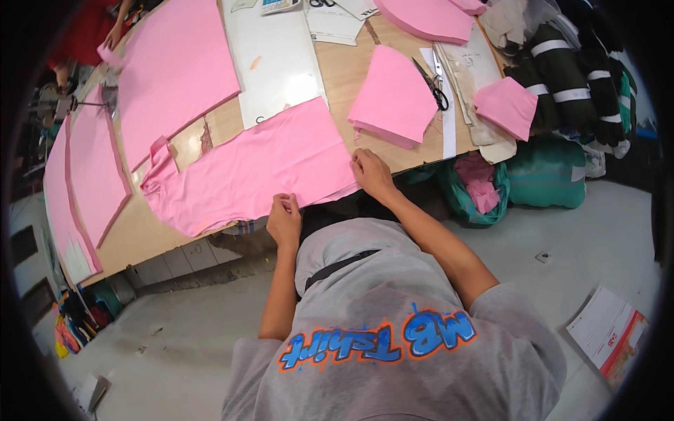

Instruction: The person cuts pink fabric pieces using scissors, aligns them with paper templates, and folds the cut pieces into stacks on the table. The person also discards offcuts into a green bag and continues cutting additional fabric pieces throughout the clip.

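A long piece of pink fabric lies along the table's near edge, smooth at its right end and crumpled at its left. My left hand is closed on its near edge, fingers pinched together. At the right end, my right hand grips the corner between thumb and curled fingers. Just beyond my right hand sits a thick stack of pink cut panels. Black-handled scissors lie against that stack's right side.
Large stacked pink panels cover the table's far left, beside a white pattern sheet. Dark fabric rolls are piled at the right. Below the table edge is a green bag holding pink cloth. Another person's hand shows at upper left.
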A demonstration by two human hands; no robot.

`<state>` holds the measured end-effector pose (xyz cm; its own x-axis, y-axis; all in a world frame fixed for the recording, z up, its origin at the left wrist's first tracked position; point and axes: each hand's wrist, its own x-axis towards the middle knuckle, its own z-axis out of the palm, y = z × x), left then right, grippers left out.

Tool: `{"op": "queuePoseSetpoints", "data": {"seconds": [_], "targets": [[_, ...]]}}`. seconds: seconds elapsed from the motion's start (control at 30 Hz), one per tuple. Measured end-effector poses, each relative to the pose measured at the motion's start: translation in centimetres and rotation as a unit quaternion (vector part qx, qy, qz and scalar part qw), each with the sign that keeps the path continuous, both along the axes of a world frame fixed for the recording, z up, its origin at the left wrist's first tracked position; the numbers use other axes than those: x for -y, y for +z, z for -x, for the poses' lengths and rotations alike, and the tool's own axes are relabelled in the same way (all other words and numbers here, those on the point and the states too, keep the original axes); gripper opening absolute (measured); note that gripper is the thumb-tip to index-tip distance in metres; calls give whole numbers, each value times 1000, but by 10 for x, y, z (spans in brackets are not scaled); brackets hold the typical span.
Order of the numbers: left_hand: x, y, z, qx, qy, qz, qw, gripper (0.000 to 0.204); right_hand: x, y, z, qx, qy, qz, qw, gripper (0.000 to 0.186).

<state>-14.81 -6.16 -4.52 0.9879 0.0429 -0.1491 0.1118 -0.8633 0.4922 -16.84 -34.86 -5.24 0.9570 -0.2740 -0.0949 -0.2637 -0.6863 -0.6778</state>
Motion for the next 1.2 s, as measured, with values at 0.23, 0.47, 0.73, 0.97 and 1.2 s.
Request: {"op": "queuePoseSetpoints", "data": {"seconds": [0.23,0.47,0.73,0.97,1.2], "targets": [[-21,-22,17,-292,122,159,935,54,-12,7,-44,128,269,94,950,44],[-7,-61,26,-242,306,601,697,41,-32,-16,-85,124,386,139,903,61],[3,-62,41,-209,293,586,725,40,-39,-32,-81,89,364,183,909,61],[4,-70,56,-177,282,573,749,39,-42,-32,-81,88,356,196,909,62],[8,-64,55,-193,297,638,684,39,-44,-32,-81,91,353,205,909,63]]}}
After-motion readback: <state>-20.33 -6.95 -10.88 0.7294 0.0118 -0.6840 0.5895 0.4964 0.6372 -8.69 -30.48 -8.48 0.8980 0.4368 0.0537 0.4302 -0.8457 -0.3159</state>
